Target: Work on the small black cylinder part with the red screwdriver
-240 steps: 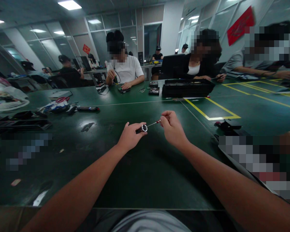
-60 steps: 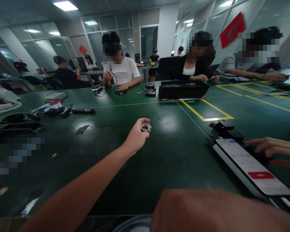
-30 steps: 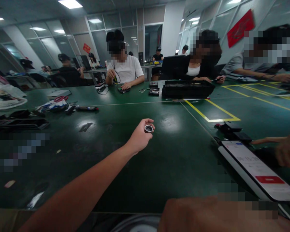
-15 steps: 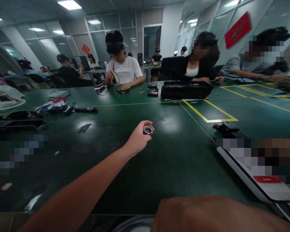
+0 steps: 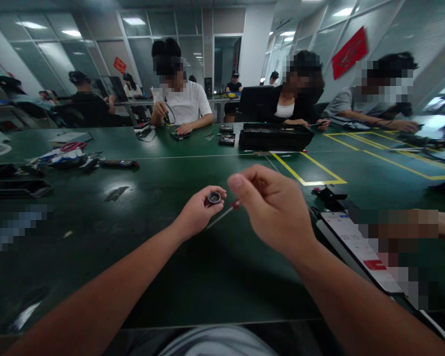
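Over the middle of the green table [image 5: 163, 287], my left hand [image 5: 196, 212] is closed around a small round dark part [image 5: 214, 198] with a pale rim, its hollow face turned up toward me. To its right, and nearer the camera, is my right hand [image 5: 274, 212], fingers curled around a screwdriver [image 5: 235, 203]. A bit of its red handle shows below the thumb, and the thin metal shaft slants down and left, below the left hand. The shaft appears apart from the round part. Most of the handle is hidden inside my right fist.
A phone [image 5: 359, 252] lies on a stand at the right, with a cable. Farther off sit a long black casing [image 5: 274, 137], a pen-like tool [image 5: 118, 163], red-handled scissors [image 5: 73, 146] and dark trays [image 5: 17, 189]. Several people work across the table.
My right hand has risen from the bottom edge to beside my left hand, with the screwdriver now showing. My left hand keeps hold of the round part. The view has shifted slightly right.
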Available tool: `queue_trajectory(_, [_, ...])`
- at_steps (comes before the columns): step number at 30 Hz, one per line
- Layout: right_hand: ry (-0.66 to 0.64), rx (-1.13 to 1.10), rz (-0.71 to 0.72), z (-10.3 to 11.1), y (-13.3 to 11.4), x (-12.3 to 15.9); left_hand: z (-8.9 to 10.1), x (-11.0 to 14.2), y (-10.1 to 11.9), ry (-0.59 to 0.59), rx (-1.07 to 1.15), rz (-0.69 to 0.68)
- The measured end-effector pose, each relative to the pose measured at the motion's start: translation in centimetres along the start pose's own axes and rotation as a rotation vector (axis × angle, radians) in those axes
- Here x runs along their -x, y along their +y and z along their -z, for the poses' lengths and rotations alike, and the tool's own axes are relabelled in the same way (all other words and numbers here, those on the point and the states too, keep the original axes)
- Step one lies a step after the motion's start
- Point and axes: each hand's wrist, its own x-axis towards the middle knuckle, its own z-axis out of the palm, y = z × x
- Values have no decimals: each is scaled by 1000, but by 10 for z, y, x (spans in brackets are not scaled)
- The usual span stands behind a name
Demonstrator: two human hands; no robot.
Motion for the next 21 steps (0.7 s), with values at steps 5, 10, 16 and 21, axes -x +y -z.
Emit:
queue_trajectory(5, [358, 191, 5, -6, 46, -14, 8, 0, -9, 49, -87, 24])
queue_trajectory(10, [298, 253, -15, -13, 65, -13, 9, 1, -9, 38, -187, -20])
queue_trajectory(16, [222, 318, -28, -15, 67, -14, 7, 1, -6, 35, -161, -36])
queue_trajectory(21, [118, 416, -22, -16, 62, -14, 7, 2, -7, 31, -156, -46])
